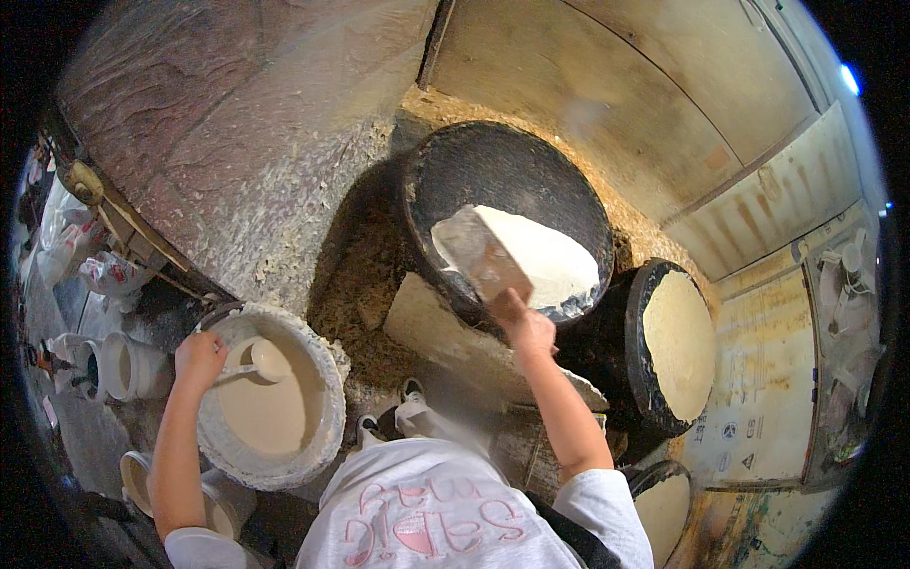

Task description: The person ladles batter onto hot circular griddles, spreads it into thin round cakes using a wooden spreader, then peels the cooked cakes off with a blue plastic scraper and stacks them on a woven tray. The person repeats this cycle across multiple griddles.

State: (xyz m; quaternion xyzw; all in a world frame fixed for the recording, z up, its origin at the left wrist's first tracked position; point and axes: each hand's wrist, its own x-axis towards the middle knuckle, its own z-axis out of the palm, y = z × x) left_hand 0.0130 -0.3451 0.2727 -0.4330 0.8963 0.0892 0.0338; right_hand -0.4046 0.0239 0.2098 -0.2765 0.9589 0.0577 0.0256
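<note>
On the left, the left hand (201, 358) is clenched round the ladle (269, 361) at its handle, the scoop sitting inside the crusted rim of the pale bucket (334, 417). A gap of floor (355, 284) opens, then the big black tub (498, 156): the right hand (529, 327) grasps a flat scraper (495, 261) over pale paste (559, 266), bare room beyond toward the far edge. Counting up: one ladle, one scraper, one big tub, two filled dark-rimmed tubs (649, 379) further right.

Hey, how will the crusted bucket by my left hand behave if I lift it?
The bucket likely feels heavy, since pale liquid spreads across its inside. That smooth surface suggests sloshing if tilted. Its crusted rim may feel rough.
</note>
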